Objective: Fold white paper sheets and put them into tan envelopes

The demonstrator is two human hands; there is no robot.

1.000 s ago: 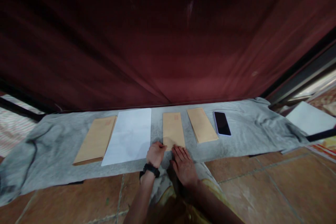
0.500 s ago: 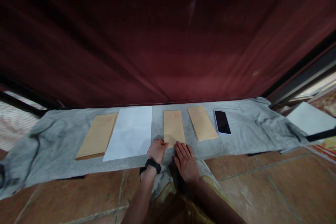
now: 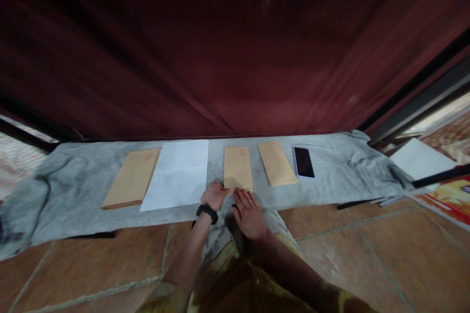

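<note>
A brown paper envelope (image 3: 237,165) with a small red print at its top right lies upright in front of me on the grey cloth. My left hand (image 3: 213,196), with a black band on its wrist, is at the envelope's lower left corner. Its fingers are curled and its thumb reaches onto the bottom edge. Stretched fingers of my right hand (image 3: 250,214) rest flat along the same edge, near the right corner. To the left is a sheet of white paper (image 3: 178,173); to the right, a small stack of envelopes (image 3: 276,162).
A thicker stack of brown envelopes (image 3: 131,178) lies left of the paper, partly touching it. A phone (image 3: 303,162) with a dark screen is on the right. The grey cloth (image 3: 341,171) covers the narrow surface, with a dark red panel (image 3: 235,58) behind and tiled floor (image 3: 341,249) below.
The whole view has shifted, so everything appears slightly higher and farther left. Both hands stay at the envelope's bottom edge, with the right fingers lying along it.
</note>
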